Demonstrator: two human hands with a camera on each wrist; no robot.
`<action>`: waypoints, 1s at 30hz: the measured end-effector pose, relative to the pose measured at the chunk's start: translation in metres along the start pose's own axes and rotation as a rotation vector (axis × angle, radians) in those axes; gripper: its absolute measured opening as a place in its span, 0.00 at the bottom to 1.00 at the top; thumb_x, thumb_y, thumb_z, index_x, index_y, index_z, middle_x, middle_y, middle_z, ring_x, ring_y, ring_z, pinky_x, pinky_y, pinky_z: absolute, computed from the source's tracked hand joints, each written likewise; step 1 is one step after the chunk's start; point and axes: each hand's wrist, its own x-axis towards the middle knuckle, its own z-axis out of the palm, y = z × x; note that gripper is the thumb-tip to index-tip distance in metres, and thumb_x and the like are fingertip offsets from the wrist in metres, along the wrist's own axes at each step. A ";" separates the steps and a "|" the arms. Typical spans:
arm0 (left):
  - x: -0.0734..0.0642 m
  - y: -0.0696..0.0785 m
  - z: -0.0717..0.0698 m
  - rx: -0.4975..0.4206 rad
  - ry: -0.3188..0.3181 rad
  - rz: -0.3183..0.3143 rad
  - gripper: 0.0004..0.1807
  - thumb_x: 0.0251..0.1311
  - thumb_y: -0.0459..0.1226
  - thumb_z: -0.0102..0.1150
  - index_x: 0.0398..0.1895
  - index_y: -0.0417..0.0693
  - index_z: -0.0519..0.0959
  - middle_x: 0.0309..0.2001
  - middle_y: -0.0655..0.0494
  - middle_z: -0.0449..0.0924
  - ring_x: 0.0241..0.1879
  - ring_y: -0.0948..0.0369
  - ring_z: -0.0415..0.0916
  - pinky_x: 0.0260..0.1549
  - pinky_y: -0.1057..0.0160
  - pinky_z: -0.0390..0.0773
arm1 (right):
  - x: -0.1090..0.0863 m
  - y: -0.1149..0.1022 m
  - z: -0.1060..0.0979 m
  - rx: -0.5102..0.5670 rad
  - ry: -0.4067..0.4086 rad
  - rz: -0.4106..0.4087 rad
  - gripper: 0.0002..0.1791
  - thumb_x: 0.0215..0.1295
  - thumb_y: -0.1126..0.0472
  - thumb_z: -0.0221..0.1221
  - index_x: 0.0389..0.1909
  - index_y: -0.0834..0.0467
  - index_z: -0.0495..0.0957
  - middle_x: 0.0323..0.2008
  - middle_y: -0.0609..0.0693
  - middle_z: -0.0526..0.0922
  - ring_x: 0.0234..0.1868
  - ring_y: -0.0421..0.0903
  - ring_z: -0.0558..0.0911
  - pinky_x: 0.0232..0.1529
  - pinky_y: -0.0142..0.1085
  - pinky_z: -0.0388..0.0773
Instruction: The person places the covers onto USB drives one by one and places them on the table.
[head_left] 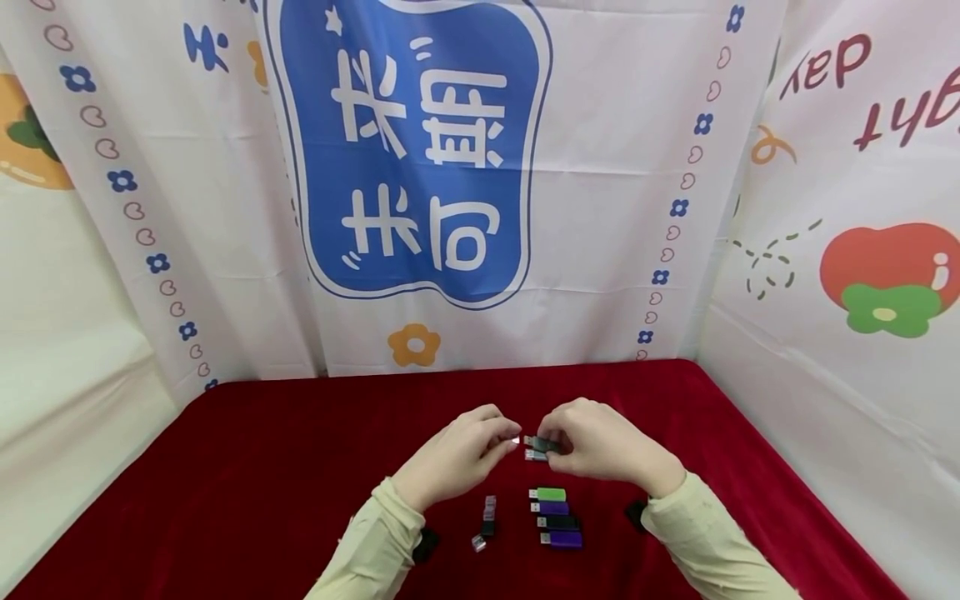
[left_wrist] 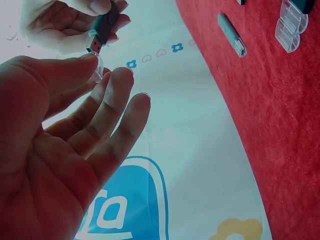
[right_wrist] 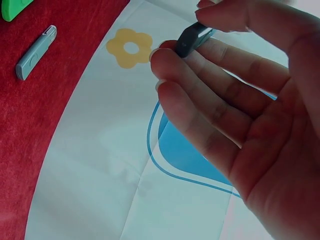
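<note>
Dark-grey, metal plug (left_wrist: 94,43) bare, a USB stick (left_wrist: 104,27) is pinched by the right grip (head_left: 600,439), a clear cap (left_wrist: 99,71) by the left grip (head_left: 459,452).

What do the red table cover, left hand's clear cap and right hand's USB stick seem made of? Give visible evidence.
Red table cover: probably velvet-like fabric, given its soft, uneven sheen.
Clear cap: likely smooth, glossy plastic, being see-through with bright edges.
USB stick: its dark, mostly dull body looks like plastic, possibly coated metal; its silvery connector is probably metal.
</note>
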 end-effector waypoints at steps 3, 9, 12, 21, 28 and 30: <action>0.000 0.000 0.000 -0.003 0.003 0.002 0.11 0.69 0.36 0.59 0.49 0.42 0.83 0.42 0.59 0.77 0.39 0.68 0.74 0.40 0.73 0.76 | 0.000 0.000 0.001 -0.008 -0.003 0.000 0.05 0.54 0.63 0.68 0.31 0.52 0.84 0.24 0.36 0.76 0.24 0.37 0.74 0.25 0.30 0.74; 0.000 0.000 0.001 -0.004 0.003 0.008 0.10 0.69 0.37 0.58 0.49 0.44 0.83 0.42 0.60 0.77 0.39 0.69 0.74 0.39 0.74 0.75 | 0.001 0.000 0.001 -0.017 -0.002 -0.005 0.05 0.54 0.64 0.68 0.31 0.52 0.84 0.24 0.36 0.76 0.24 0.36 0.73 0.25 0.30 0.74; 0.001 0.000 0.002 -0.006 0.004 0.015 0.10 0.69 0.37 0.59 0.49 0.44 0.83 0.42 0.60 0.77 0.39 0.69 0.74 0.39 0.74 0.75 | 0.001 0.000 0.001 -0.014 0.001 -0.007 0.05 0.53 0.64 0.68 0.30 0.52 0.84 0.24 0.36 0.76 0.24 0.35 0.73 0.25 0.30 0.74; 0.001 0.001 0.002 -0.014 0.001 0.018 0.10 0.69 0.37 0.59 0.49 0.44 0.83 0.42 0.59 0.77 0.38 0.69 0.74 0.38 0.74 0.75 | 0.001 -0.002 0.002 -0.015 -0.005 -0.005 0.05 0.53 0.64 0.68 0.30 0.52 0.84 0.24 0.37 0.76 0.23 0.36 0.73 0.24 0.30 0.74; 0.000 0.002 0.002 -0.015 -0.002 0.036 0.09 0.68 0.37 0.60 0.48 0.45 0.84 0.41 0.60 0.78 0.38 0.69 0.74 0.38 0.75 0.75 | 0.001 -0.001 0.003 -0.016 -0.005 -0.009 0.05 0.54 0.64 0.68 0.30 0.51 0.84 0.24 0.36 0.76 0.23 0.35 0.72 0.25 0.30 0.74; 0.000 0.002 0.002 -0.014 -0.004 0.038 0.09 0.68 0.36 0.60 0.48 0.45 0.84 0.41 0.60 0.78 0.38 0.69 0.74 0.38 0.76 0.74 | 0.000 -0.001 0.003 -0.016 -0.007 -0.008 0.05 0.54 0.63 0.68 0.31 0.51 0.84 0.24 0.35 0.76 0.23 0.35 0.72 0.25 0.30 0.74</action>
